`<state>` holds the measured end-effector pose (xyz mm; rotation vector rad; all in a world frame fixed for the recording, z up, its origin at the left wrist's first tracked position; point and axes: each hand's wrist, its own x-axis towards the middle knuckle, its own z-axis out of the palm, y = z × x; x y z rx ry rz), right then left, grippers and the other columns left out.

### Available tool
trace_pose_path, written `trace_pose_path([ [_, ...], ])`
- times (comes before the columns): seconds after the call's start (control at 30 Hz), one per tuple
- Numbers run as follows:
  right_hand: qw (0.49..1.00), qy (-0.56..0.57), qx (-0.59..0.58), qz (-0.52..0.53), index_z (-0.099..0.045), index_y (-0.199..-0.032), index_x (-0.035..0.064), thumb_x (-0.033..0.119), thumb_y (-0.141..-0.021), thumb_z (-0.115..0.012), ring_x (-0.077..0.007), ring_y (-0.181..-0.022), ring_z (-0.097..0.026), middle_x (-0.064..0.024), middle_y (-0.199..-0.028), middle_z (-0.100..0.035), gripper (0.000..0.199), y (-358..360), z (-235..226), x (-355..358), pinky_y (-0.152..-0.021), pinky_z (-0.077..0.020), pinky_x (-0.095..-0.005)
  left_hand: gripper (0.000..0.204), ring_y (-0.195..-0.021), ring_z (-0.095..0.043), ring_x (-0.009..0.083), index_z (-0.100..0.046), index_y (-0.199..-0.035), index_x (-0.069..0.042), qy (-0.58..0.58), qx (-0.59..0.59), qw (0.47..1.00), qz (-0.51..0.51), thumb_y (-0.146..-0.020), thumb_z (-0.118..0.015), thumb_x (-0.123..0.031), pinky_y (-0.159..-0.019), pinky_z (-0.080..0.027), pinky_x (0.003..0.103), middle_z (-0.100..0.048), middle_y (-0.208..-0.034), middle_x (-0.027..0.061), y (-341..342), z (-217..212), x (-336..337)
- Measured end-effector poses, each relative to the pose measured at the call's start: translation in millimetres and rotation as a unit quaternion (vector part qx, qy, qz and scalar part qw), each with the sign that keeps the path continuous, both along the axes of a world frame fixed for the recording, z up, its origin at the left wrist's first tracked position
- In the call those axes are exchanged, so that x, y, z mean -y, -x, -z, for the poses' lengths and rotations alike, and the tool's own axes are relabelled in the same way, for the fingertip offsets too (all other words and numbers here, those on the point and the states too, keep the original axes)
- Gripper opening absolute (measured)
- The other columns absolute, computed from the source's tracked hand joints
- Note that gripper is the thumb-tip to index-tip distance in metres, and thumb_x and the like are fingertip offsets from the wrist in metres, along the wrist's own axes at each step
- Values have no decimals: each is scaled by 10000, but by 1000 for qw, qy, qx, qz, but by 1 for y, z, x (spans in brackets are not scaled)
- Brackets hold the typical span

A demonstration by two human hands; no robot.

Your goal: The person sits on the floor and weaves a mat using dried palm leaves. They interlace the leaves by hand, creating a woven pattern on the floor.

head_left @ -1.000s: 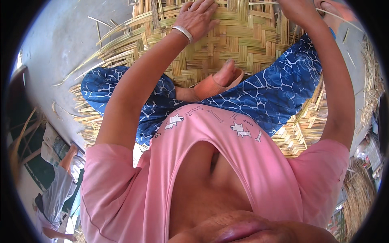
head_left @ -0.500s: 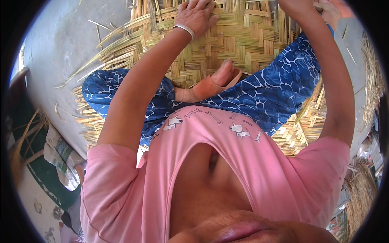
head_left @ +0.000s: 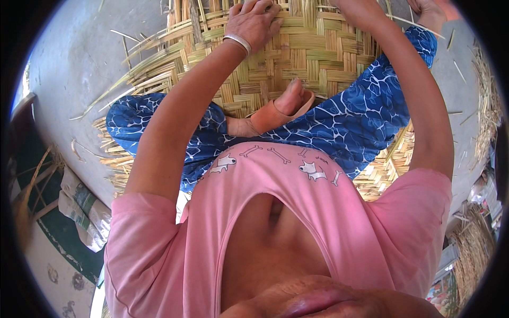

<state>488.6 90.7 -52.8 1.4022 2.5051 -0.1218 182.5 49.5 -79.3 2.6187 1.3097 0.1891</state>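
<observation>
A large mat woven from flat yellow-green plant strips (head_left: 289,58) lies in front of me, with long loose strip ends at its left side. My left hand (head_left: 253,24), with a pale bangle (head_left: 239,42) at the wrist, rests on the weave near the upper edge of the view. Its fingers are spread on the strips, and it holds nothing. My right hand (head_left: 361,11) is over the mat's upper right part. Its fingers are cut off by the picture's edge, so any grip is hidden. A thin pale strip (head_left: 416,26) extends to the right of this hand.
One foot in an orange-brown sandal (head_left: 283,108) is on the mat's near edge; my other foot (head_left: 430,15) is at the upper right. Loose strips litter the grey floor (head_left: 79,58). A heap of dry strips (head_left: 480,90) lies at the far right. White sacks (head_left: 85,206) stand at the left.
My right hand has moved left, from beside the right foot to over the mat. My left hand stays in nearly the same place on the weave.
</observation>
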Motion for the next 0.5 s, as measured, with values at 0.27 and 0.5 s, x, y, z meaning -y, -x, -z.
trace_pose_path([
  [0.27, 992, 57, -63, 88, -717, -917, 75, 286, -908, -616, -415, -833, -696, -207, -862, -716, 234, 10, -21, 19, -761, -537, -527, 493, -1324, -491, 269, -608, -1379, -134, -33, 8, 999, 16, -992, -549, -434, -1077, -362, 497, -574, -1382, 67, 1, 2, 4],
  [0.5, 981, 114, -87, 129, -714, -950, 49, 341, -906, -626, -413, -864, -702, -203, -889, -729, 308, 14, -28, 9, -773, -544, -522, 524, -1342, -476, 274, -589, -1409, -130, -20, -19, 999, 23, -995, -542, -447, -1092, -345, 515, -544, -1419, 84, 0, 1, 6],
])
